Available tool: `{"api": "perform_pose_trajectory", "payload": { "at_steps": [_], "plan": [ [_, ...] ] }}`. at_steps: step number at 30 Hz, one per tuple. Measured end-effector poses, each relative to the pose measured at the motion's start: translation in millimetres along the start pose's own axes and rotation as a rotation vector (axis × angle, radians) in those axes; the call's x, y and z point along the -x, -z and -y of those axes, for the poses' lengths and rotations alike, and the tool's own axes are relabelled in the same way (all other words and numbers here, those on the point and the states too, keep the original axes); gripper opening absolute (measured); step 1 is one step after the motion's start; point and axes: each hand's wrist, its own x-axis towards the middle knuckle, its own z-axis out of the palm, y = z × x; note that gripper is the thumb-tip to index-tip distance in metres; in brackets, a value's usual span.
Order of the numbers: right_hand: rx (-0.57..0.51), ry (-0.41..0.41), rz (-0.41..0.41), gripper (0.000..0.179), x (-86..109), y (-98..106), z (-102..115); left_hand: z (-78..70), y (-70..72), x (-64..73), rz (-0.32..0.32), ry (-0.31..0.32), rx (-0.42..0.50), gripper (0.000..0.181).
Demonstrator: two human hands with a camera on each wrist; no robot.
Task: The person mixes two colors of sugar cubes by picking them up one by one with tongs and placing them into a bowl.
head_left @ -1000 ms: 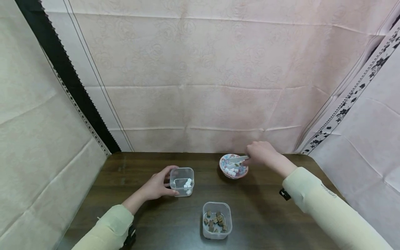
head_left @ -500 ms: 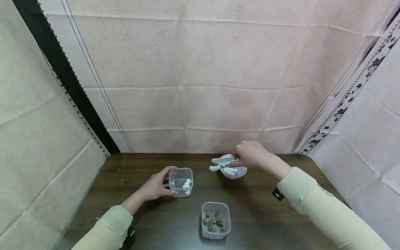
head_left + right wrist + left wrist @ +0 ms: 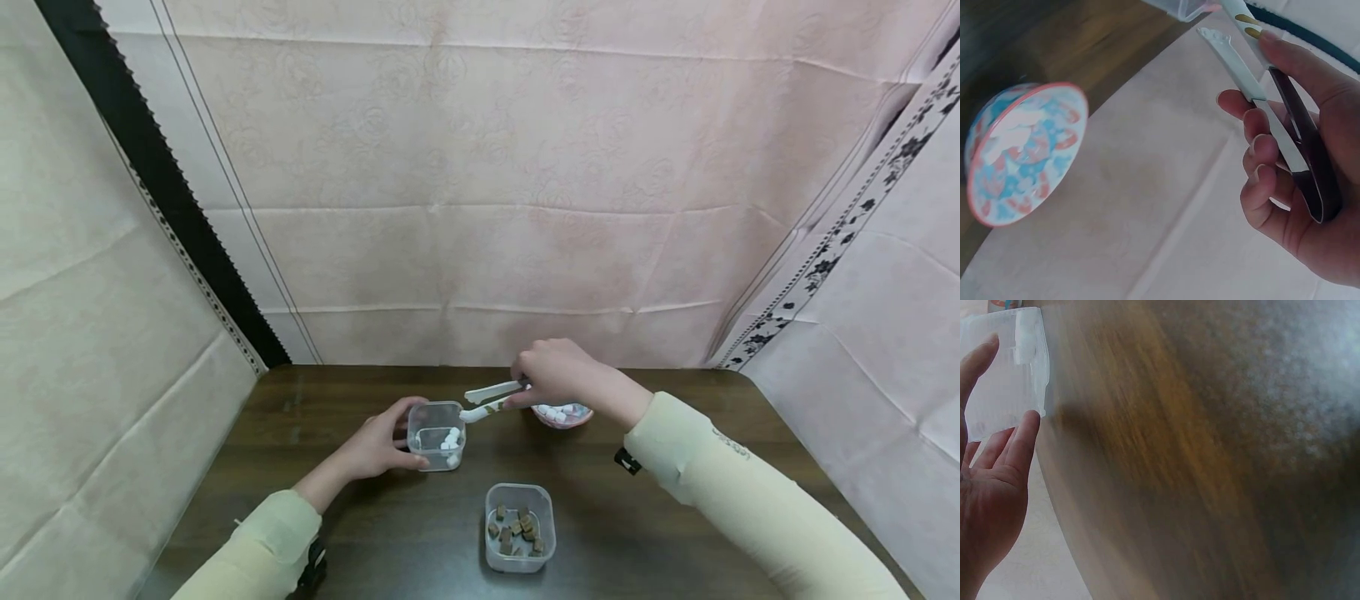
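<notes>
My left hand (image 3: 378, 446) grips a clear plastic container (image 3: 426, 440) by its left side, thumb and fingers on opposite walls. Several small white pieces (image 3: 452, 440) lie in its right part. In the left wrist view the same hand (image 3: 1004, 469) shows at the container's wall (image 3: 1000, 381). My right hand (image 3: 558, 372) holds white tongs (image 3: 491, 390) with a dark bent end, seen closer in the right wrist view. Their two tips stand apart, right at the container's right rim. Behind the right hand, a patterned bowl (image 3: 562, 423) with white pieces is partly hidden.
A second clear container (image 3: 552, 533) with several brown cubes (image 3: 525, 525) stands nearer on the dark wooden table (image 3: 637, 517). Pale cloth (image 3: 480, 167) hangs behind the table and along both sides. The bowl (image 3: 1029, 156) has a red rim and blue and pink pattern.
My right hand has moved left with the tongs, from over the bowl to the held container's rim. The tongs' tips have spread apart. The left hand and both containers have stayed in place.
</notes>
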Motion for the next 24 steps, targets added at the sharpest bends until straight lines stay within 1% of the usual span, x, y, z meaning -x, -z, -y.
{"api": "perform_pose_trajectory", "payload": {
  "at_steps": [4,8,12,15,20,24],
  "plan": [
    [0.011,0.018,0.011,0.041,-8.9,-1,10,0.5,0.2,-0.2,0.008,-0.009,0.002,0.091],
    [0.024,0.035,0.016,0.04,-15.8,-3,20,1.4,0.3,-1.8,0.01,0.006,0.005,0.09],
    [0.039,0.034,0.029,0.04,-21.9,-5,27,2.6,0.3,-3.4,0.011,0.03,0.007,0.09],
    [0.048,0.023,0.05,0.043,-27.0,-8,31,3.1,0.7,-4.2,0.01,0.038,-0.001,0.09],
    [0.068,0.027,0.081,0.048,-37.4,-13,37,3.7,1.2,-4.9,0.013,0.041,-0.001,0.09],
    [0.119,0.032,0.103,0.054,-48.1,-15,42,4.8,1.4,-4.9,0.016,0.043,0.001,0.089]
  ]
}}
